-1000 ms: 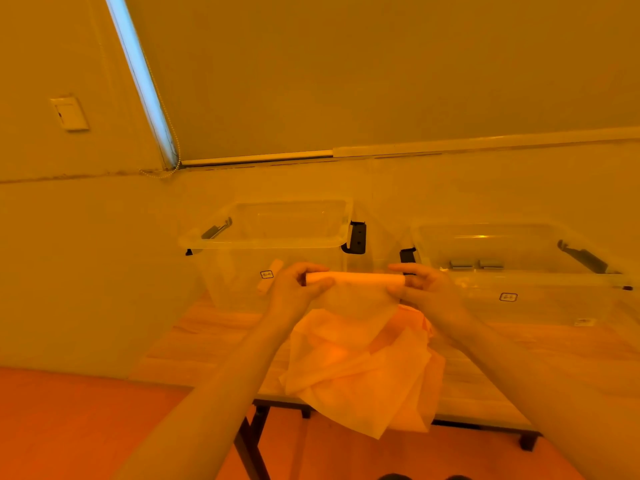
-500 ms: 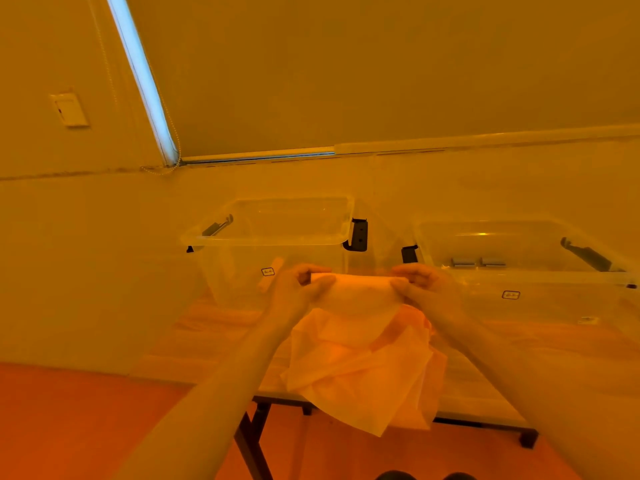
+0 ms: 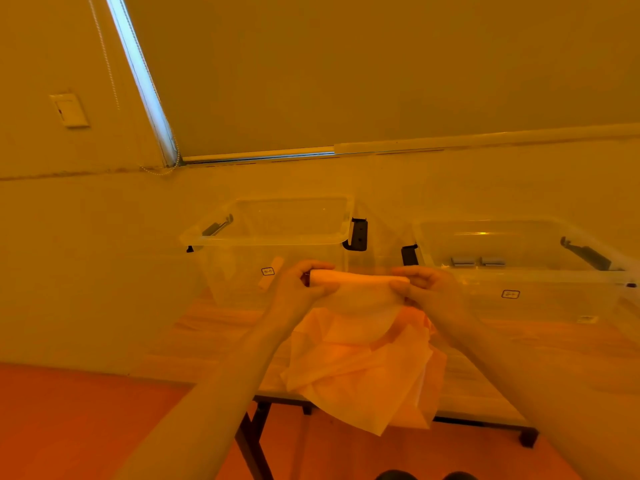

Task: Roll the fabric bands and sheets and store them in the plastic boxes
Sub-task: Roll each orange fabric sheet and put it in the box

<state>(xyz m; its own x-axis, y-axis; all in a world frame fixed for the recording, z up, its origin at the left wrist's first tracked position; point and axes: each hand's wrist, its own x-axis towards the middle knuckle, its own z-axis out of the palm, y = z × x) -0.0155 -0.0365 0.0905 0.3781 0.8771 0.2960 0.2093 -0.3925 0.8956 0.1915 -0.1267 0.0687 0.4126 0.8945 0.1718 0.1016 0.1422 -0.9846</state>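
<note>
Left hand [image 3: 298,287] and right hand [image 3: 427,289] hold up a fabric sheet [image 3: 360,351] in front of the person, above the near edge of the table [image 3: 214,341]. Top edge of the sheet is rolled into a tight tube [image 3: 356,277] spanning between the hands; left fingers curl over the tube's left end with the thumb pinching under it, right fingers and thumb pinch the right end. Rest of the sheet hangs loose and crumpled below, draping past the near table edge. Table is light wood-grain, on dark metal legs [image 3: 252,441], pushed against a pale wall. Two clear plastic boxes stand on it at the far side, lids off: left box [image 3: 270,237] behind the left hand, right box [image 3: 519,258] behind the right hand, each with dark latch handles and a small label on the near wall. Two small grey items [image 3: 478,261] lie inside the right box; can't tell what they are. One roll [image 3: 272,277] shows through the left box's near wall. Above the wall ledge, a drawn window blind [image 3: 346,71] with a bead chain at its left edge; wall switch [image 3: 71,110] far left. Floor [image 3: 69,420] reads orange-red. Whole scene has a strong amber cast.
</note>
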